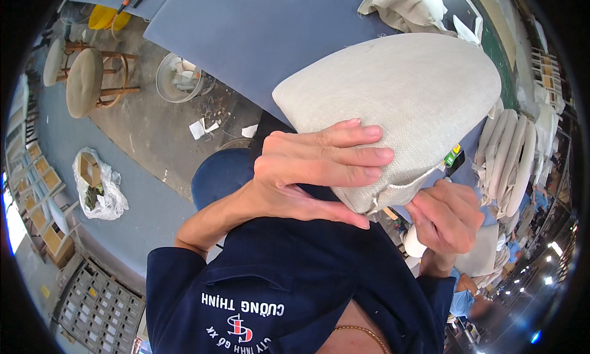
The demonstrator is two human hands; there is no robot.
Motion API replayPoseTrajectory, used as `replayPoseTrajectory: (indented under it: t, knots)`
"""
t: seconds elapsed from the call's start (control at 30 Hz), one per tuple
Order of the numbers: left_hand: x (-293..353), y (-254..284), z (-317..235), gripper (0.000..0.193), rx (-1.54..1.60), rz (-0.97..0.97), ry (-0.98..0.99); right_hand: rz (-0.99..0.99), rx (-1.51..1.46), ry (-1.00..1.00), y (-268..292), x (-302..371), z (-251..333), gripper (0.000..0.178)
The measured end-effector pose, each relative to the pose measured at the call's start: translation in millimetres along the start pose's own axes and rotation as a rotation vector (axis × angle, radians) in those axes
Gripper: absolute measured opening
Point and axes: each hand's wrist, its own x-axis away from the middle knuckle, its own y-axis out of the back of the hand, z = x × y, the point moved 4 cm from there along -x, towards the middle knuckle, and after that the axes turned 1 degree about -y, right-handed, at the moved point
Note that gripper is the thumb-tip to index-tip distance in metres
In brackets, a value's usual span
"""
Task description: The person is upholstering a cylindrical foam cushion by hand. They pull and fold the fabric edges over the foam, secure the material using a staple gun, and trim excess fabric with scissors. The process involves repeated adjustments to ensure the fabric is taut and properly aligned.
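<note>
A rounded, padded seat cushion in light beige woven fabric is tilted up in front of my chest, above the table. My left hand grips its near left corner, fingers flat across the fabric and thumb beneath. At the near right edge, the fabric edge stands loose and puckered. My right hand is closed there, fingers curled, pinching that loose fabric; whether a small tool is also in it is hidden. Just beyond my right knuckles, a small green and yellow object shows partly behind the cushion.
A blue-grey table spreads beneath and beyond the cushion, with crumpled fabric at its far side. Several padded pieces stand stacked at right. On the left floor are a scrap bucket, round stools and a plastic bag.
</note>
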Motion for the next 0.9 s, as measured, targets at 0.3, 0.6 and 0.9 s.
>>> replayPoseTrajectory:
  t: [0.3, 0.6, 0.9]
  knots:
    - [-19, -17, 0, 0.052, -0.065, 0.084, 0.031, -0.056, -0.072, -0.25, 7, 24, -2, 0.025]
    - [-19, -50, 11, 0.045, 0.005, 0.13, -0.085, -0.15, -0.151, -0.508, 21, 67, -2, 0.02]
    - [-59, -85, 14, 0.041, -0.086, 0.19, -0.133, -0.451, -0.19, -0.522, 24, 104, -25, 0.011]
